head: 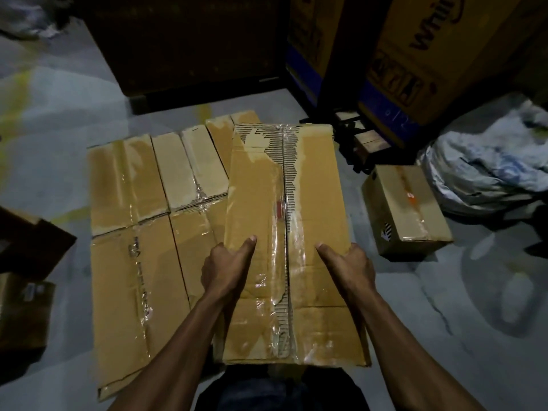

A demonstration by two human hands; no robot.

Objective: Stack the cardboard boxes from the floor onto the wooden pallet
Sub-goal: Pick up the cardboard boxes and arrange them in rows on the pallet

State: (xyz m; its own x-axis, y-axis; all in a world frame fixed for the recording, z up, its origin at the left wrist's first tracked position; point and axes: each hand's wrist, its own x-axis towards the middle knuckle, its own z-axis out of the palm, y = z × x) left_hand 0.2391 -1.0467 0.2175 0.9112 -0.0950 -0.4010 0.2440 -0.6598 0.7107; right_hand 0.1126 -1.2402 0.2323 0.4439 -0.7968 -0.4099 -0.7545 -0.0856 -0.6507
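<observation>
We hold a long cardboard box (284, 241) in front of us, its taped top face toward the camera and its near end cut off by our dark trousers (281, 390) at 6 o'clock. Our left hand (225, 269) grips the left edge with the thumb laid flat on top and the fingers wrapped over the side, out of sight; our right hand (347, 266) mirrors it on the right edge, thumb on top, fingers likewise hidden. The box's outer paper is torn along the tape seam, baring the corrugation. It overlaps a row of taped boxes (142, 232) lying side by side at 9 o'clock; whether a pallet sits under them we cannot tell, since they cover whatever is beneath. At 3 o'clock a small box (406, 209) stands alone on the grey floor (59, 120), and beyond it lies a crumpled pale plastic sheet (486, 167), partly cut by the frame edge. At 1 o'clock large printed cartons (415, 60) rise into shadow, their lettering only partly readable. A dark block at 12 o'clock is too dim to identify, as are the brown boxes (26, 280) at 8 o'clock.
</observation>
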